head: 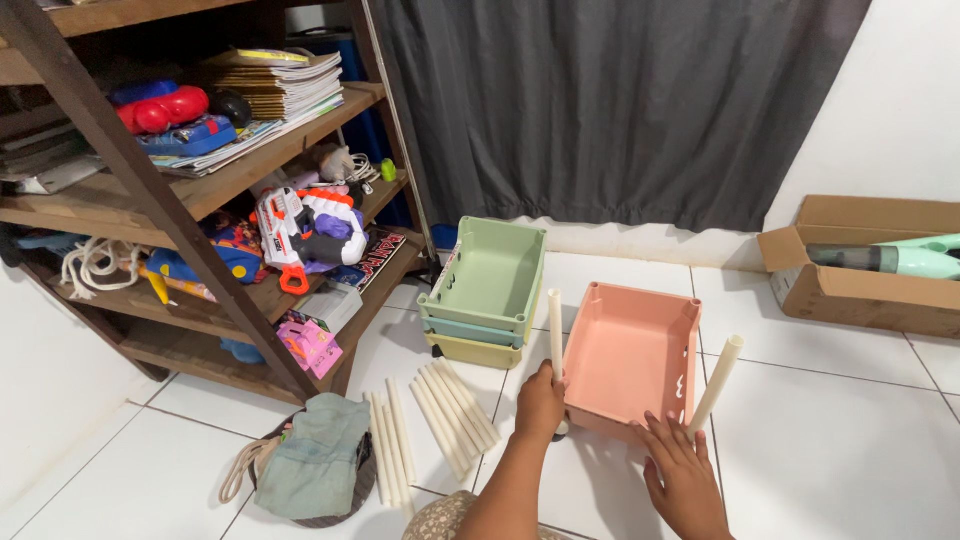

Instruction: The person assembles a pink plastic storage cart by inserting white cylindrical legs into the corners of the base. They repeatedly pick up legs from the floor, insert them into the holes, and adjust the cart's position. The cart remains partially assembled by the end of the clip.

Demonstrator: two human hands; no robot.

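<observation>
A wooden shelf [190, 190] of toys stands at the left, loose white rods [440, 410] on the floor tiles before it. The left hand [540, 400] is curled tight around an upright white post [555, 335] at the pink tray [630, 355]. The right hand [685, 470] rests flat, fingers spread, on the tray's near corner beside a leaning post [718, 385].

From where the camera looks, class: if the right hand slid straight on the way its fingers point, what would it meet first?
The right hand already touches the pink tray; its near wall lies first, though depth is uncertain.
</observation>
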